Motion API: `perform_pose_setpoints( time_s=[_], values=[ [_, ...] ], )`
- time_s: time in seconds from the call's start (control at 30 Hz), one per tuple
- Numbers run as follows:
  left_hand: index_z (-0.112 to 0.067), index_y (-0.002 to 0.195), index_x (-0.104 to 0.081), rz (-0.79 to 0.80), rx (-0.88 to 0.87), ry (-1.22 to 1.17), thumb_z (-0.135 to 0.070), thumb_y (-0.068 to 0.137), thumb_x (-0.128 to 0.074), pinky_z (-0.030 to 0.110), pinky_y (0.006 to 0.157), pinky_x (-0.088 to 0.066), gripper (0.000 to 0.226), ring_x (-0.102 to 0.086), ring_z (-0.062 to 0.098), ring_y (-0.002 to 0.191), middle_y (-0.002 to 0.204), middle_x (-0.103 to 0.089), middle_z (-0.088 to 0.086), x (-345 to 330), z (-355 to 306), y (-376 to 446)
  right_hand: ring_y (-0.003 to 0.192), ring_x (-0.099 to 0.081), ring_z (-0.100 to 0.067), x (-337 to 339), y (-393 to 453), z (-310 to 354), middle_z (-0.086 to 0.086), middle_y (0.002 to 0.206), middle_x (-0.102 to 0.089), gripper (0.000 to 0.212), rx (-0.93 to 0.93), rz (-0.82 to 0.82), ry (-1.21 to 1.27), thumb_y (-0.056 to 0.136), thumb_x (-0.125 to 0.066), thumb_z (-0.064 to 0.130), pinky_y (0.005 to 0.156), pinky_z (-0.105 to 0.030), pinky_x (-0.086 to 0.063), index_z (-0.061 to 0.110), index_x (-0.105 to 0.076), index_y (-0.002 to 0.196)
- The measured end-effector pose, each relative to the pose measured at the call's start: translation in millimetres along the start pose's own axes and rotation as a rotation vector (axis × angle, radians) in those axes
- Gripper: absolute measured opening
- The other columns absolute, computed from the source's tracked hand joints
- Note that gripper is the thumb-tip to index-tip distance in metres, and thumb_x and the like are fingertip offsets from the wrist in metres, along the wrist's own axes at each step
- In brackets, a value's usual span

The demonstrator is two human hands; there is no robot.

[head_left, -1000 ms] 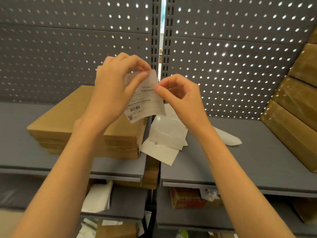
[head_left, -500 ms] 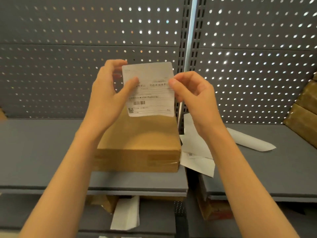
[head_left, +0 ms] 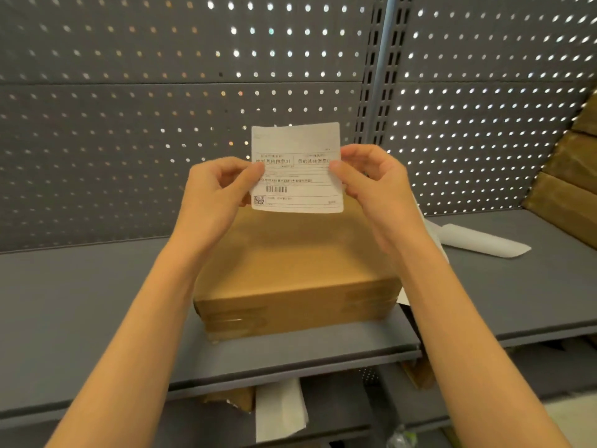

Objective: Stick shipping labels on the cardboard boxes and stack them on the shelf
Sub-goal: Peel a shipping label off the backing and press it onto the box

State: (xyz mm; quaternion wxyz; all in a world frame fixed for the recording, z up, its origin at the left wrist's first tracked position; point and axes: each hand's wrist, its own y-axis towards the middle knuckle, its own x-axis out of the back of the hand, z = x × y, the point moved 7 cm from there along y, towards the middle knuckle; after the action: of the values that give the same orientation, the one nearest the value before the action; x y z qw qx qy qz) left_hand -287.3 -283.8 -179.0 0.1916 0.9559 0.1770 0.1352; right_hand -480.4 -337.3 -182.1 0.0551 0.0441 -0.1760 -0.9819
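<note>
Paper, thin and nearly weightless, is what both hands are dealing with: the shipping label (head_left: 297,168) is held upright in the air, printed face toward the person, just above the far edge of the cardboard box (head_left: 295,276). The left hand (head_left: 214,192) pinches its 9 o'clock edge between thumb and curled fingers, and the right hand (head_left: 376,185) pinches the 3 o'clock edge the same way, so each grip is closed on paper alone and nothing else.

The sheet looks flat and taut between the two pinches; I would guess it flops or curls as soon as one side is let go. Whether the backing is already off I cannot tell from here. If the sticky side is bare, the edges are the sensible place to hold, with fingertips kept off the middle.

The box lies flat on the grey shelf (head_left: 80,302), square to the person, its broad plain top facing up and unlabelled as far as I can see. It looks stiff and light, best taken by its two short sides. At 3 o'clock, loose white sheets (head_left: 481,242) lie on the neighbouring shelf, and more brown boxes (head_left: 571,185) lean beyond them.
</note>
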Motion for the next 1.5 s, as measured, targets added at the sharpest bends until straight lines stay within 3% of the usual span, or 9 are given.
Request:
perform_pose_setpoints(
  time_s=[0.07, 0.23, 0.43, 0.7, 0.8, 1.03, 1.2, 1.3, 1.5],
  values=[
    [-0.014, 0.075, -0.068, -0.029, -0.002, 0.045, -0.021, 0.094, -0.054, 0.017, 0.057, -0.044, 0.025, -0.052, 0.006, 0.055, 0.066, -0.066, -0.009, 4, 5, 1, 0.083, -0.062, -0.008, 0, 0, -1, -0.005, 0.097, -0.064, 0.016, -0.001, -0.037, -0.067, 0.086, -0.063, 0.005, 0.067, -0.014, -0.052, 0.012, -0.062, 0.100],
    [-0.009, 0.078, -0.069, -0.045, 0.012, 0.197, -0.032, 0.094, -0.050, 0.026, 0.063, -0.046, 0.034, -0.052, 0.009, 0.054, 0.064, -0.067, -0.008, 2, 8, -2, 0.058, -0.055, 0.012, -2, 4, -9, 0.002, 0.087, -0.062, 0.013, -0.022, -0.046, -0.180, 0.086, -0.061, 0.005, 0.053, -0.007, -0.043, 0.015, -0.064, 0.094],
    [-0.008, 0.080, -0.067, -0.037, 0.074, 0.263, -0.026, 0.092, -0.053, 0.029, 0.065, -0.048, 0.026, -0.050, 0.003, 0.046, 0.067, -0.068, -0.006, -2, 18, -2, 0.086, -0.060, -0.004, -1, 10, -24, 0.000, 0.092, -0.066, 0.014, -0.088, -0.004, -0.243, 0.087, -0.062, 0.009, 0.068, -0.010, -0.046, 0.013, -0.067, 0.100],
    [-0.017, 0.073, -0.065, 0.003, 0.142, 0.568, -0.030, 0.092, -0.050, 0.033, 0.068, -0.047, 0.026, -0.052, 0.015, 0.054, 0.074, -0.071, -0.002, -5, 35, 3, 0.082, -0.059, -0.006, 2, 16, -48, -0.001, 0.093, -0.067, 0.017, -0.165, 0.045, -0.335, 0.084, -0.065, 0.009, 0.067, -0.012, -0.043, 0.010, -0.070, 0.101],
    [-0.015, 0.076, -0.065, 0.023, 0.170, 0.678, -0.032, 0.091, -0.051, 0.032, 0.066, -0.043, 0.027, -0.059, 0.021, 0.072, 0.077, -0.070, 0.001, -7, 41, 5, 0.074, -0.055, -0.005, 2, 17, -54, 0.008, 0.082, -0.059, 0.015, -0.184, 0.057, -0.389, 0.084, -0.066, 0.011, 0.061, -0.014, -0.040, 0.013, -0.068, 0.099],
    [-0.017, 0.060, -0.061, 0.102, 0.220, 0.745, -0.026, 0.090, -0.052, 0.025, 0.054, -0.032, 0.032, -0.052, 0.008, 0.060, 0.057, -0.060, -0.010, -9, 52, 8, 0.071, -0.050, 0.002, 3, 18, -61, 0.011, 0.080, -0.056, 0.017, -0.151, 0.075, -0.539, 0.084, -0.066, 0.014, 0.058, -0.010, -0.038, 0.015, -0.068, 0.102],
    [-0.011, 0.073, -0.066, 0.114, 0.209, 0.803, -0.028, 0.091, -0.050, 0.031, 0.066, -0.042, 0.029, -0.062, 0.024, 0.077, 0.070, -0.068, -0.002, -13, 55, 6, 0.069, -0.050, 0.000, 0, 18, -63, 0.006, 0.084, -0.058, 0.018, -0.095, 0.072, -0.667, 0.085, -0.065, 0.014, 0.058, -0.006, -0.036, 0.013, -0.068, 0.103],
    [-0.004, 0.080, -0.065, 0.096, 0.163, 0.897, -0.029, 0.091, -0.049, 0.033, 0.064, -0.041, 0.031, -0.061, 0.032, 0.078, 0.076, -0.068, 0.009, -15, 55, 6, 0.068, -0.049, 0.002, -2, 17, -64, 0.006, 0.084, -0.058, 0.018, -0.066, 0.071, -0.717, 0.085, -0.064, 0.014, 0.059, -0.005, -0.036, 0.012, -0.067, 0.103],
    [-0.007, 0.080, -0.065, 0.059, 0.100, 0.989, -0.026, 0.090, -0.050, 0.027, 0.051, -0.031, 0.027, -0.059, 0.031, 0.073, 0.070, -0.063, 0.009, -17, 52, 6, 0.080, -0.053, -0.009, -6, 14, -65, 0.005, 0.089, -0.058, 0.014, -0.028, 0.078, -0.757, 0.086, -0.062, 0.014, 0.069, -0.022, -0.043, 0.015, -0.067, 0.099]
  ],
)
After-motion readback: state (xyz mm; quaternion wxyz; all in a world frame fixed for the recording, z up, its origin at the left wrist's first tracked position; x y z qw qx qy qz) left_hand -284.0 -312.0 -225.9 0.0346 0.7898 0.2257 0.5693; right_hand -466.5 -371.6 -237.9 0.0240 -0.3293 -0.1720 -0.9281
